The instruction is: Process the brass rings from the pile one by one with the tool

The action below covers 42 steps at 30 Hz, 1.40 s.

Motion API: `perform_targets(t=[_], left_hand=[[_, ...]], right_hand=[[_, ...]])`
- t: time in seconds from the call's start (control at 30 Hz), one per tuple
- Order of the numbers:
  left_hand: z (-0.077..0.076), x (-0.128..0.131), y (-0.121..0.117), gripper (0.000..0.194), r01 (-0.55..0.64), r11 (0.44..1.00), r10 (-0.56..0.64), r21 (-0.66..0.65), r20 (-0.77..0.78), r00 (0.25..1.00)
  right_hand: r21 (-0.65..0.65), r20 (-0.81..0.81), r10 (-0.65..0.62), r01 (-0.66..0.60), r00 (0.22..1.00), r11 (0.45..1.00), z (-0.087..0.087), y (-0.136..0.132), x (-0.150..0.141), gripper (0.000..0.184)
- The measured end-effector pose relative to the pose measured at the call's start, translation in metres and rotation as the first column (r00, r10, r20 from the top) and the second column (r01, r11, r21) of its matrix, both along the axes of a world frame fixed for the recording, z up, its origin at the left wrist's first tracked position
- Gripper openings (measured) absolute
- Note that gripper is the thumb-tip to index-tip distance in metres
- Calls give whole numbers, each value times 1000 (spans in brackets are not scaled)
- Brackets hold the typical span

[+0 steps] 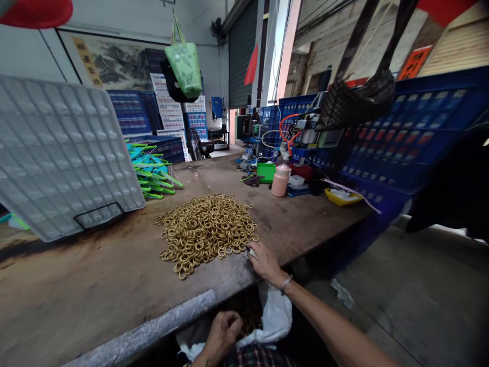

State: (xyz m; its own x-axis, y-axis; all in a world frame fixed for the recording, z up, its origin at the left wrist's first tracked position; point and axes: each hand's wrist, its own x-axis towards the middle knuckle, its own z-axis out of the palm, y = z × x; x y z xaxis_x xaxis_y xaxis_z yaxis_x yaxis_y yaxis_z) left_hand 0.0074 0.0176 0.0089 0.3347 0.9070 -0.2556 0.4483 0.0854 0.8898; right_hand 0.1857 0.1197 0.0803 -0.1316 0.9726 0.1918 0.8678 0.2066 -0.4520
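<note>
A heap of brass-coloured metal rings point(208, 224) lies on the worn table. At its near right edge is my right hand point(265, 262), close to the tabletop with its fingers bent together; anything under the fingertips is hidden. Below the table edge, my left hand point(223, 329) is curled closed over the mouth of a white sack point(278, 312). Whatever may be inside those fingers cannot be made out. Dim brownish small pieces show inside the sack, between my hands.
A translucent ridged plastic tray point(69, 158) stands tilted at left, beside green and blue hangers point(155, 173). Toward the right are a pink bottle point(280, 181), a green bin point(266, 172), a yellow dish point(343, 196) and blue crates point(416, 137). Silvery tape point(160, 326) covers the table's front edge.
</note>
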Motion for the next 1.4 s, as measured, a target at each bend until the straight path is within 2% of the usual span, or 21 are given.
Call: perform_targets(t=[0.1, 0.23, 0.5, 0.6, 0.8, 0.9, 1.03, 1.2, 1.33, 1.4], left_hand=[[13, -4, -5, 26, 70, 996, -68, -60, 34, 997], [19, -12, -11, 35, 195, 971, -185, -141, 84, 979], [19, -17, -9, 37, 289, 925, -248, -246, 183, 951], [26, -15, -8, 33, 245, 939, -210, -240, 163, 964], [70, -8, -1, 24, 62, 979, -31, -194, 162, 986], [84, -4, 6, 25, 42, 978, -2, -204, 194, 981], [84, 1, 16, 24, 42, 974, 14, -221, 248, 969], [74, 3, 23, 24, 30, 957, 73, -290, 339, 938], [70, 5, 33, 33, -83, 930, 216, -359, 349, 912], [73, 6, 41, 35, -176, 942, 263, -286, 305, 915]], right_hand=[[-68, 123, -58, 67, 991, 995, -1, 11, -7, 19], [-144, 237, -97, 133, 967, 981, 3, 15, -16, 24], [-130, 232, -70, 103, 970, 986, 0, 17, -11, 22], [-134, 199, -73, 101, 977, 986, 0, 17, -9, 20], [-146, 166, -136, 161, 977, 976, 3, 22, -15, 19], [-182, 210, -165, 204, 964, 962, 4, 25, -20, 23], [-197, 227, -154, 200, 962, 960, 5, 28, -21, 23], [-198, 144, -188, 215, 971, 956, 3, 32, -13, 20], [-181, -78, -192, 176, 978, 968, 1, 36, -6, 14], [-206, -286, -136, 78, 948, 976, 2, 34, -6, 13]])
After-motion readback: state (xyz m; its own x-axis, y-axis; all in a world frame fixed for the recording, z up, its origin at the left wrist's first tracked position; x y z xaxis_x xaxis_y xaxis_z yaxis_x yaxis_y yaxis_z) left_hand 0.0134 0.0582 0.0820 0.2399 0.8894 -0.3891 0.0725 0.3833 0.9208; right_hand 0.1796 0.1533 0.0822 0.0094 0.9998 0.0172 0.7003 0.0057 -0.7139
